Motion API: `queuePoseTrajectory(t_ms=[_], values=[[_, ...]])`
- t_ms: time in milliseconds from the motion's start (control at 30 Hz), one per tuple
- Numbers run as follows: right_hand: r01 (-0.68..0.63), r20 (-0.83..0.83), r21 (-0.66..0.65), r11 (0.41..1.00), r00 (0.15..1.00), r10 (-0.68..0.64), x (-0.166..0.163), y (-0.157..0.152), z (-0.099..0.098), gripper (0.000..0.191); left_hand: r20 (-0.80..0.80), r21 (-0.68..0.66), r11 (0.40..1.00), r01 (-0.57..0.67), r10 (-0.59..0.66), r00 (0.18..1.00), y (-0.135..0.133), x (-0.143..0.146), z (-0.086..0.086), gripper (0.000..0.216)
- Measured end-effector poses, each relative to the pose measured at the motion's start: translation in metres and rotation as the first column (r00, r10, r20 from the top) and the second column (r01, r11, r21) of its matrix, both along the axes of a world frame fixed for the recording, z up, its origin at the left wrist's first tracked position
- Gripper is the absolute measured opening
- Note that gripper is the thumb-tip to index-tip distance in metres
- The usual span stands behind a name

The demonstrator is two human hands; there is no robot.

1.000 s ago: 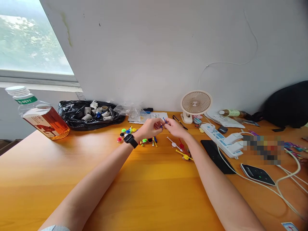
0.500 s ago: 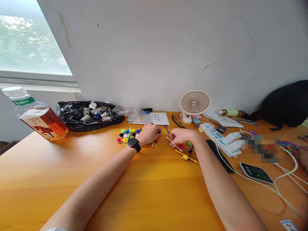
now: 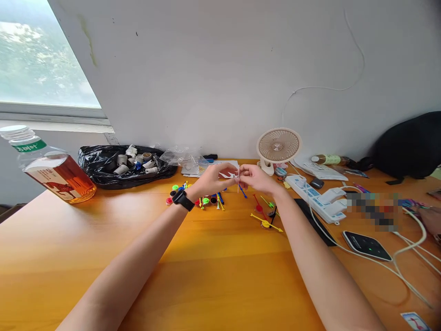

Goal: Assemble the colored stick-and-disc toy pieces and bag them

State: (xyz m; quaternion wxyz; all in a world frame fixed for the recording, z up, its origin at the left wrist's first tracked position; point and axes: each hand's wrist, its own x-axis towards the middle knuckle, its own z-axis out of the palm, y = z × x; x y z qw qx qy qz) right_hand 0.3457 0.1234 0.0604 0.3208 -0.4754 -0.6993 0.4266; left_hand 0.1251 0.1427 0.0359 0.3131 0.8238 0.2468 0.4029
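Note:
My left hand [image 3: 216, 179] and my right hand [image 3: 257, 178] meet above the table. A thin white arrow-shaped stick [image 3: 238, 184] stands nearly upright between them, pinched in my right fingertips. My left thumb and fingers close together at the stick's middle; what they hold is too small to make out. Below my right hand lies a blue stick [image 3: 243, 192]. Nearer me are a yellow arrow on a round base [image 3: 265, 224], a red arrow [image 3: 259, 207] and a black piece [image 3: 272, 213]. Under my left hand are loose coloured sticks [image 3: 220, 202] and a green disc [image 3: 206, 201].
On the left are a tea bottle [image 3: 57, 172] and a black plastic bag [image 3: 103, 177] of cardboard tubes. Behind my hands stands a small fan [image 3: 279, 146]. A power strip [image 3: 310, 195], cables and a black device [image 3: 367, 245] occupy the right, where another person's hand [image 3: 430, 220] shows.
My right hand has lifted the white stick up from the table and turned it upright. My left hand has risen from the coloured pieces and come to meet it.

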Motion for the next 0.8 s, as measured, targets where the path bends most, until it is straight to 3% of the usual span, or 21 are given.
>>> queuePoseTrajectory(t_ms=[67, 233, 333, 467, 633, 800], values=[[0.004, -0.093, 0.001, 1.0, 0.996, -0.004, -0.002, 0.0, -0.002, 0.021, 0.038, 0.018, 0.998, 0.053, -0.053, 0.998, -0.002, 0.003, 0.0, 0.026], [0.06, -0.107, 0.025, 0.998, 0.993, -0.057, -0.008, 0.004, -0.017, 0.02, 0.096, 0.075, 0.997, -0.019, 0.012, 0.995, -0.004, 0.013, -0.01, 0.006], [0.095, 0.132, 0.096, 0.991, 0.985, -0.107, -0.006, 0.01, -0.027, 0.017, 0.054, 0.066, 0.996, -0.054, 0.051, 0.997, -0.006, 0.017, -0.017, 0.006], [0.132, 0.505, 0.152, 0.979, 0.841, -0.192, 0.005, 0.017, -0.036, 0.012, -0.148, 0.173, 0.981, -0.085, 0.111, 0.983, -0.01, 0.024, -0.03, 0.016], [0.145, 0.644, 0.105, 0.984, 0.744, -0.178, 0.015, 0.016, -0.037, 0.018, -0.371, 0.265, 0.947, -0.184, 0.276, 0.887, -0.015, 0.035, -0.045, 0.015], [0.172, 0.757, 0.091, 0.981, 0.629, -0.18, 0.03, 0.007, -0.014, 0.018, -0.455, 0.417, 0.882, -0.22, 0.412, 0.789, -0.018, 0.036, -0.049, 0.015]])
